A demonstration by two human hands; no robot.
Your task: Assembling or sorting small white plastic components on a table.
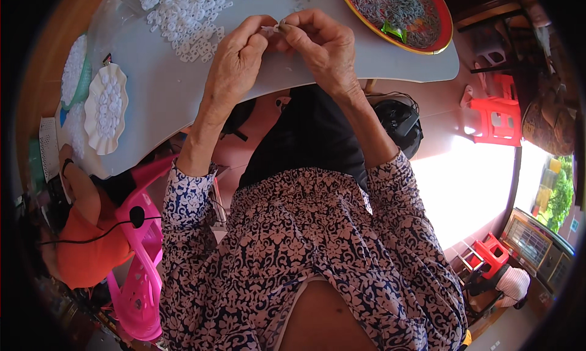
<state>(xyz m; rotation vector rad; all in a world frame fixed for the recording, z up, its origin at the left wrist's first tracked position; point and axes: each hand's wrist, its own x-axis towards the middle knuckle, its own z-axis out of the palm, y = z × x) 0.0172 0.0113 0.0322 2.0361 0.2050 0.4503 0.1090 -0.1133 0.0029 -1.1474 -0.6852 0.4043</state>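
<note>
While close together, left hand and right hand in tight fingertip grip on small white piece.

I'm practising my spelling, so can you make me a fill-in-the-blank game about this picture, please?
1. The left hand and the right hand meet at a small plastic piece coloured ____.
2. The round red tray with a yellow rim holds thin grey pieces and a small shiny ____ packet.
3. In the picture, the wavy-edged cream dish on the grey table is to the ____ of the big heap of white plastic pieces.

Missing words: white; green; left.
</note>
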